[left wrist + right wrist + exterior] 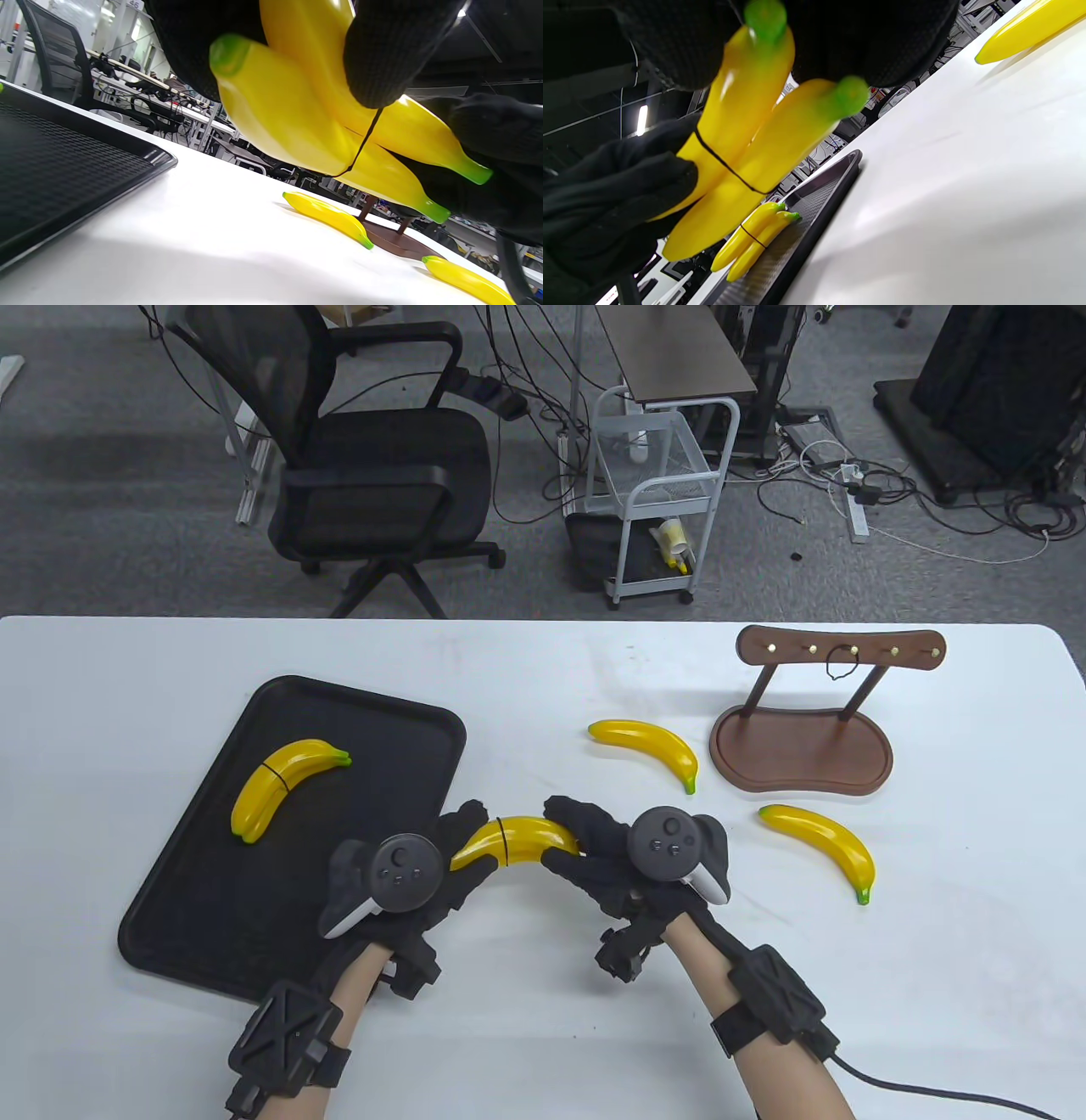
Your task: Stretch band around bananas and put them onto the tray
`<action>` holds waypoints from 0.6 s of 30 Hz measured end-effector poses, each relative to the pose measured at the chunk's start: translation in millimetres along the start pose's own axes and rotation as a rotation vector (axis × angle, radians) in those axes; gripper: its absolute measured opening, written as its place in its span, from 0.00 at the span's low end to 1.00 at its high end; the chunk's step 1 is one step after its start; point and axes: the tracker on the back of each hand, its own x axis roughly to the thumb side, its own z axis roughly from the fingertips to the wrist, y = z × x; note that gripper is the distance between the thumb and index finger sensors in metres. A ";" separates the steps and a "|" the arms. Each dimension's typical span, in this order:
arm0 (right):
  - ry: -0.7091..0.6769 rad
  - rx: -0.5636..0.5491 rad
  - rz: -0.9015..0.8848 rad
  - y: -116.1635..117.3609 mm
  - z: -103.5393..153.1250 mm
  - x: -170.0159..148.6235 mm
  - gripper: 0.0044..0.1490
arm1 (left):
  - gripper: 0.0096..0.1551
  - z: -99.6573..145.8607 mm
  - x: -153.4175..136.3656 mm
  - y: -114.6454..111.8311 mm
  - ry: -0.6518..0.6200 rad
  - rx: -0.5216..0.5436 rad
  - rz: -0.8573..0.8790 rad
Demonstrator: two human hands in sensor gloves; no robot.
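Both hands hold a pair of yellow bananas [513, 841] above the table, just right of the black tray [212, 899]. A thin black band [502, 841] runs round the pair's middle [365, 142] [725, 165]. My left hand [454, 836] grips the pair's left end and my right hand [577, 836] grips its right end. A banded pair of bananas [284, 793] [755, 239] lies on the tray. Two single bananas [649, 746] [823, 848] lie on the table to the right.
A brown wooden hook stand [806, 738] stands at the back right, with a black band [840, 666] hanging from one hook. Beyond the table's far edge are an office chair [373, 466] and a white cart [657, 500].
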 end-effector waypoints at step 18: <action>0.069 -0.175 -0.052 -52.1 6.6 -26.8 0.40 | 0.37 -12.7 -62.8 46.4 0.198 0.109 0.138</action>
